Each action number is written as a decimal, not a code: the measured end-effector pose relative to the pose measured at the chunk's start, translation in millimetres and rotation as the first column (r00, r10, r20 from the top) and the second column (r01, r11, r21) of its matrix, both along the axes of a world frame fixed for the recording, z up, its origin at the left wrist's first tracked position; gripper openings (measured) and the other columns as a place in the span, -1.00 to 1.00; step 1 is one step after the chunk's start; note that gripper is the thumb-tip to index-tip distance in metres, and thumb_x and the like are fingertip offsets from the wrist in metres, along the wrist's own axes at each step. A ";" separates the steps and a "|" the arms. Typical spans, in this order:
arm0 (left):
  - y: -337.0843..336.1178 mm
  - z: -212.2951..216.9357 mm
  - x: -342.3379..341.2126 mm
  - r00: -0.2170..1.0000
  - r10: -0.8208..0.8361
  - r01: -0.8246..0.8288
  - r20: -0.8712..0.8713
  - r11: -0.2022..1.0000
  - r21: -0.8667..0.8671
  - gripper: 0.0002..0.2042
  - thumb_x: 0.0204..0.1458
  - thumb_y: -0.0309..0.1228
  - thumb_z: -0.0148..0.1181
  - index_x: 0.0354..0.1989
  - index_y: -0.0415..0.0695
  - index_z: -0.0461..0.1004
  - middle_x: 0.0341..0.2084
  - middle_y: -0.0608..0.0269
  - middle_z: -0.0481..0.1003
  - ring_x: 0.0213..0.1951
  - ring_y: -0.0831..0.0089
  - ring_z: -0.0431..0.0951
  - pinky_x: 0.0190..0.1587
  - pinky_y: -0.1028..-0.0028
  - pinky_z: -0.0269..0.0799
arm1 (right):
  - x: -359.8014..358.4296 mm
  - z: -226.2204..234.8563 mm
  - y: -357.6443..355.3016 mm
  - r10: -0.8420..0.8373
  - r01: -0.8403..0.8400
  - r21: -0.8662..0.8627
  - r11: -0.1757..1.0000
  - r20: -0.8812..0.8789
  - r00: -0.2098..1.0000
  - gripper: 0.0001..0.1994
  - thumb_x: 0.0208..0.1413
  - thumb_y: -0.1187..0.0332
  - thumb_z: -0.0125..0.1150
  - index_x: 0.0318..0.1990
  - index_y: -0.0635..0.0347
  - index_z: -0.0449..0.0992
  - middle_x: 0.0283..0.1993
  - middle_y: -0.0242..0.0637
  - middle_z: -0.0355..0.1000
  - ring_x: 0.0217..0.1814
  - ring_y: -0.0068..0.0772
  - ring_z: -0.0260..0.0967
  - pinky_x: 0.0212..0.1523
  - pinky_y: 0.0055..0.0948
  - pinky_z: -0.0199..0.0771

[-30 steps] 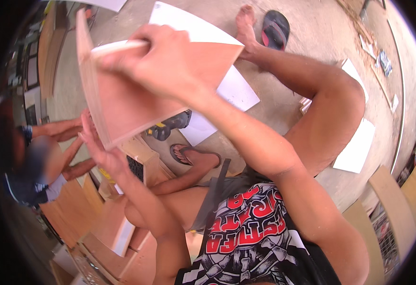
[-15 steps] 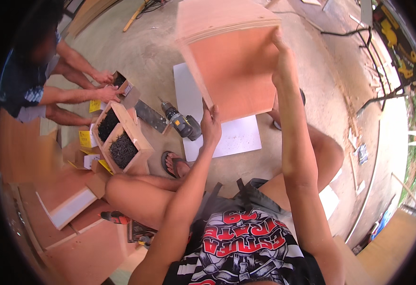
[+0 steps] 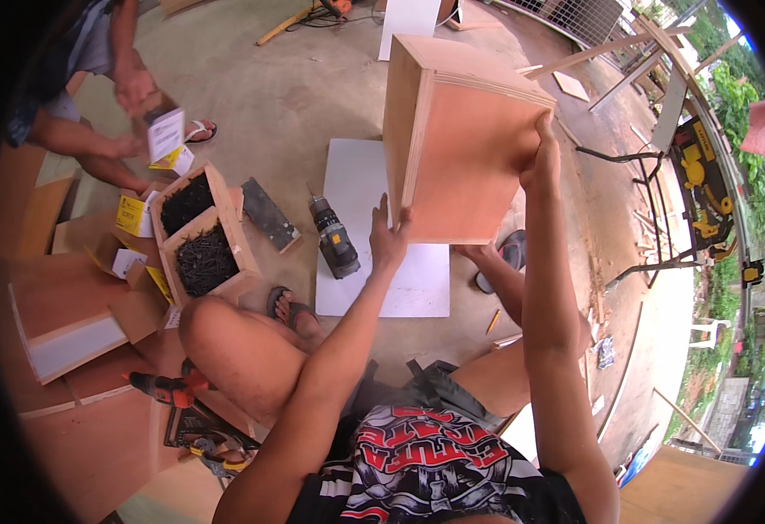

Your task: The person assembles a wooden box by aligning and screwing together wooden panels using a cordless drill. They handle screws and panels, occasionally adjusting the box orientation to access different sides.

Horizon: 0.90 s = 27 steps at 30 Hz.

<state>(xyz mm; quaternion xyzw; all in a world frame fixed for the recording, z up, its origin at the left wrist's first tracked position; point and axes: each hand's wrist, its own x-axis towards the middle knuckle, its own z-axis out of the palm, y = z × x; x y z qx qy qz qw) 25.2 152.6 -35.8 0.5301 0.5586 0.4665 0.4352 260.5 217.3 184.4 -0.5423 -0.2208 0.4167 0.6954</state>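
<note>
A plywood box (image 3: 461, 148) with layered edges is held up in front of me, tilted. My left hand (image 3: 389, 234) grips its lower left edge, fingers partly hidden behind it. On the other side my right hand (image 3: 540, 164) is closed on the right edge, higher up. Below the box a white panel (image 3: 348, 175) lies on the floor, and a cordless drill (image 3: 339, 249) rests on its left part. Just left of the panel is a dark flat board (image 3: 269, 217).
A two-compartment wooden tray (image 3: 250, 269) of black screws stands left of my foot. Beyond it, a co-worker's hand (image 3: 134, 87) handles a small carton (image 3: 166, 135). An orange-and-black tool (image 3: 168, 389) lies by my left knee. A pencil (image 3: 493, 322) is on the floor.
The box has shifted right in view and turned, now showing its left side. Both my hands keep hold of it. The co-worker's hands have raised the carton away from the screw tray.
</note>
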 end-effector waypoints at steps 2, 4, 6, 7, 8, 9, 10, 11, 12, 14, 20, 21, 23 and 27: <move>0.4 -3.3 4.5 0.992 0.049 -0.037 0.113 0.994 -0.104 -0.01 0.08 0.29 0.21 0.46 -0.26 0.07 0.22 -0.16 0.40 0.17 0.14 0.52 0.14 0.30 0.48 | 0.5 2.4 -7.2 0.042 -0.041 0.016 0.999 -0.057 0.998 -0.33 0.29 -0.14 0.14 0.30 0.25 0.36 0.30 -0.11 0.37 0.34 -0.21 0.32 0.34 -0.16 0.30; 0.5 -7.6 10.3 0.926 0.062 0.067 0.372 0.943 -0.325 0.07 -0.03 0.34 0.28 0.42 -0.33 0.13 0.18 -0.19 0.42 0.20 0.11 0.48 0.19 0.29 0.40 | 4.3 0.3 -9.0 0.065 -0.062 0.054 0.997 -0.055 0.996 -0.32 0.29 -0.15 0.13 0.32 0.25 0.33 0.33 -0.12 0.34 0.37 -0.18 0.29 0.37 -0.12 0.26; 1.8 -9.0 10.1 0.907 0.063 0.075 0.416 0.949 -0.307 0.04 -0.02 0.35 0.27 0.38 -0.36 0.22 0.14 -0.19 0.48 0.18 0.13 0.50 0.19 0.30 0.41 | 5.0 -9.0 -3.2 0.078 -0.077 0.116 0.990 -0.009 0.997 -0.22 0.24 -0.20 0.18 0.31 0.37 0.30 0.35 0.01 0.29 0.38 -0.08 0.26 0.39 -0.09 0.22; 2.7 -9.8 5.4 0.913 0.075 0.056 0.401 0.951 -0.305 0.04 -0.02 0.35 0.27 0.37 -0.37 0.23 0.14 -0.20 0.48 0.18 0.11 0.51 0.19 0.29 0.41 | 2.0 -11.2 -1.2 0.040 -0.038 0.059 0.998 -0.027 0.999 -0.22 0.25 -0.21 0.16 0.31 0.36 0.30 0.36 -0.01 0.29 0.39 -0.09 0.25 0.40 -0.10 0.22; 3.7 -10.4 2.5 0.919 0.088 0.036 0.385 0.952 -0.303 0.03 -0.02 0.35 0.27 0.35 -0.39 0.25 0.14 -0.21 0.48 0.18 0.10 0.51 0.19 0.29 0.41 | 4.1 -14.9 -3.0 0.046 -0.042 0.079 0.996 -0.046 0.998 -0.22 0.25 -0.21 0.15 0.31 0.35 0.30 0.35 -0.01 0.30 0.39 -0.10 0.25 0.40 -0.11 0.22; 6.2 -10.6 1.5 0.939 0.085 0.011 0.332 0.961 -0.276 0.02 0.01 0.32 0.26 0.33 -0.45 0.26 0.17 -0.23 0.46 0.22 0.07 0.48 0.20 0.31 0.40 | 5.9 -18.0 -6.5 0.052 -0.046 0.099 0.994 -0.065 0.997 -0.23 0.25 -0.21 0.15 0.32 0.35 0.30 0.35 -0.02 0.30 0.39 -0.11 0.25 0.40 -0.12 0.22; 8.9 -6.8 -1.7 0.960 0.057 0.013 0.276 0.969 -0.246 0.00 0.03 0.30 0.25 0.33 -0.44 0.26 0.13 -0.19 0.48 0.17 0.13 0.51 0.17 0.33 0.43 | 4.6 -18.2 -8.8 0.063 -0.053 0.120 0.991 -0.080 0.995 -0.23 0.26 -0.21 0.14 0.32 0.34 0.30 0.35 -0.02 0.31 0.39 -0.12 0.25 0.41 -0.12 0.22; 11.3 -3.3 -5.7 0.976 0.030 0.018 0.218 0.976 -0.216 -0.03 0.06 0.29 0.24 0.34 -0.42 0.25 0.09 -0.14 0.50 0.12 0.19 0.54 0.14 0.34 0.46 | 3.4 -18.8 -11.7 0.052 -0.040 0.131 0.991 -0.085 0.995 -0.23 0.26 -0.21 0.14 0.32 0.33 0.30 0.35 -0.03 0.31 0.40 -0.12 0.25 0.41 -0.12 0.22; 12.2 -0.2 -8.9 0.987 0.004 0.026 0.158 0.982 -0.187 -0.05 0.08 0.27 0.23 0.35 -0.41 0.24 0.05 -0.09 0.52 0.06 0.25 0.56 0.11 0.36 0.49 | 2.2 -20.3 -16.1 0.040 -0.027 0.141 0.990 -0.091 0.995 -0.23 0.26 -0.22 0.13 0.32 0.32 0.30 0.35 -0.05 0.31 0.40 -0.12 0.25 0.41 -0.12 0.22; 7.2 11.4 -12.4 0.986 -0.004 0.029 0.165 0.988 -0.149 0.00 0.06 0.32 0.20 0.32 -0.46 0.25 0.06 -0.17 0.53 0.13 0.18 0.54 0.16 0.36 0.44 | 1.2 -25.9 -29.9 0.000 0.016 0.158 0.987 -0.103 0.995 -0.27 0.29 -0.20 0.09 0.33 0.28 0.29 0.35 -0.10 0.32 0.41 -0.14 0.24 0.42 -0.10 0.22; 2.4 38.3 -11.1 0.989 -0.146 0.145 -0.002 0.987 -0.074 0.07 0.00 0.40 0.18 0.29 -0.51 0.27 0.07 -0.33 0.51 0.18 0.01 0.52 0.16 0.28 0.44 | 40.8 -72.5 -66.8 -0.106 0.150 0.244 0.958 -0.185 0.977 -0.29 0.27 -0.24 0.03 0.35 0.15 0.30 0.36 -0.24 0.34 0.41 -0.18 0.25 0.42 -0.07 0.23; 4.8 38.8 -9.1 0.986 -0.162 0.160 -0.035 0.985 -0.062 0.08 -0.01 0.40 0.19 0.29 -0.51 0.28 0.07 -0.35 0.51 0.17 -0.02 0.53 0.15 0.26 0.45 | 48.3 -84.7 -72.4 -0.109 0.160 0.278 0.947 -0.193 0.975 -0.28 0.26 -0.25 0.03 0.35 0.13 0.30 0.36 -0.25 0.34 0.41 -0.18 0.25 0.42 -0.07 0.23; 13.1 39.6 -14.0 0.984 -0.146 0.145 -0.107 0.989 -0.018 0.09 -0.04 0.42 0.20 0.28 -0.51 0.28 0.07 -0.37 0.50 0.16 -0.04 0.53 0.14 0.24 0.46 | 46.9 -97.5 -82.6 -0.092 0.166 0.307 0.937 -0.241 0.966 -0.30 0.29 -0.27 -0.04 0.35 0.05 0.31 0.38 -0.29 0.33 0.42 -0.20 0.23 0.44 -0.08 0.19; 22.7 58.2 -8.8 0.956 -0.157 0.179 -0.248 0.982 0.068 0.09 -0.09 0.44 0.21 0.24 -0.51 0.33 0.04 -0.36 0.52 0.14 -0.10 0.54 0.14 0.19 0.46 | 48.9 -127.7 -103.4 -0.250 0.342 0.304 0.889 -0.304 0.919 -0.33 0.35 -0.27 -0.15 0.36 0.05 0.30 0.40 -0.34 0.30 0.46 -0.27 0.17 0.45 -0.11 0.15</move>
